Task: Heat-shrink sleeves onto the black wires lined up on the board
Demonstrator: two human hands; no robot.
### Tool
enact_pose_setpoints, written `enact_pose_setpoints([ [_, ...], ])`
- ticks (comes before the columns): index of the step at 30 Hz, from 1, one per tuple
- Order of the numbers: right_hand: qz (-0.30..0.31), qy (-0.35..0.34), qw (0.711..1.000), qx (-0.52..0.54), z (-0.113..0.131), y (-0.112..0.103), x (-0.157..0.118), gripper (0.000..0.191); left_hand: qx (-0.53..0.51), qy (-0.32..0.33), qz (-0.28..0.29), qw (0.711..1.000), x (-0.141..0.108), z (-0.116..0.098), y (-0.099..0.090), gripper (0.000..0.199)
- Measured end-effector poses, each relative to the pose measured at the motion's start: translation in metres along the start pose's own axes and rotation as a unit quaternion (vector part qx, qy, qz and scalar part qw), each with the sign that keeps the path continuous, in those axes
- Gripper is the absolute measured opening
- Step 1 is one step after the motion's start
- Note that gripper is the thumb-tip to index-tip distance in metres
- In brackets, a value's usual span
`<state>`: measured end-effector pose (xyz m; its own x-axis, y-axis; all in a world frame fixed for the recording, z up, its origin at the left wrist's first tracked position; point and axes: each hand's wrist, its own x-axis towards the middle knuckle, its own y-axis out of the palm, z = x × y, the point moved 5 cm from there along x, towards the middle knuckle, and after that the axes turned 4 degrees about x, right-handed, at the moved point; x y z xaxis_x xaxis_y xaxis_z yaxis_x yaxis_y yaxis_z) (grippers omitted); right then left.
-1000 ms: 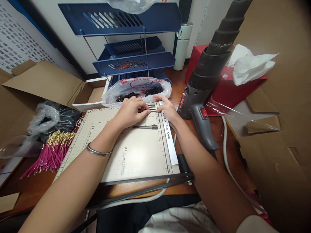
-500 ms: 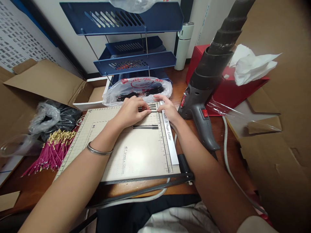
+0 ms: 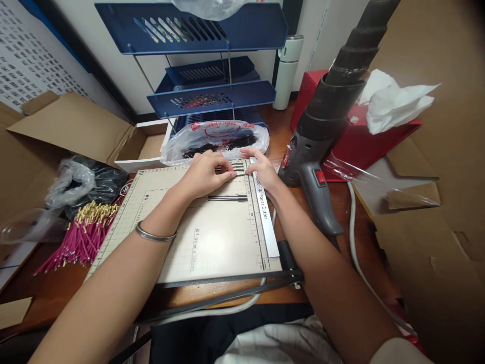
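Observation:
A cream paper cutter (image 3: 223, 237) with printed grid lines lies in front of me, its white guard strip (image 3: 270, 222) along the right side. My left hand (image 3: 206, 174) rests over its far part, thumb and fingertips pinched on a thin black strip. My right hand (image 3: 263, 172) is across the guard strip, thumb and a fingertip closed at the right end of that strip, the index finger stretched out above. More thin black strips show between the hands, partly hidden by fingers. Nearer to me, several thin black strips (image 3: 227, 198) lie side by side on the board.
A plastic bag (image 3: 215, 144) of black strips sits behind the cutter, before a blue tray rack (image 3: 212, 101). To the right stand a heat gun (image 3: 318, 136) and a red box (image 3: 352, 141) with tissue. At left lie magenta wires (image 3: 76, 242) with gold tips and an open carton (image 3: 76, 126).
Both hands stay where they were, with the pinched strip barely shifting. The whole view has moved very slightly.

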<state>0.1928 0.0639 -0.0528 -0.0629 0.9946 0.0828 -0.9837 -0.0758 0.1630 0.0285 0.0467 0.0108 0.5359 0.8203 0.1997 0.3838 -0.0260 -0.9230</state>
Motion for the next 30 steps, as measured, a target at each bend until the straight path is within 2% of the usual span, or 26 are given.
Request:
enact_pose_setpoints([
  [4, 0.006, -0.005, 1.0, -0.007, -0.0008, -0.0004, 0.0007, 0.061, 0.016, -0.009, 0.0, 1.0, 0.0001, 0.0006, -0.0012, 0.022],
  [20, 0.005, -0.013, 1.0, -0.007, -0.0045, -0.0026, 0.0031, 0.06, -0.036, 0.019, 0.012, 0.999, -0.003, 0.0013, -0.0026, 0.017],
  [30, 0.003, -0.009, 1.0, 0.002, -0.0003, -0.0002, 0.0006, 0.06, -0.012, 0.024, 0.024, 0.999, -0.0029, 0.0018, -0.0014, 0.021],
])
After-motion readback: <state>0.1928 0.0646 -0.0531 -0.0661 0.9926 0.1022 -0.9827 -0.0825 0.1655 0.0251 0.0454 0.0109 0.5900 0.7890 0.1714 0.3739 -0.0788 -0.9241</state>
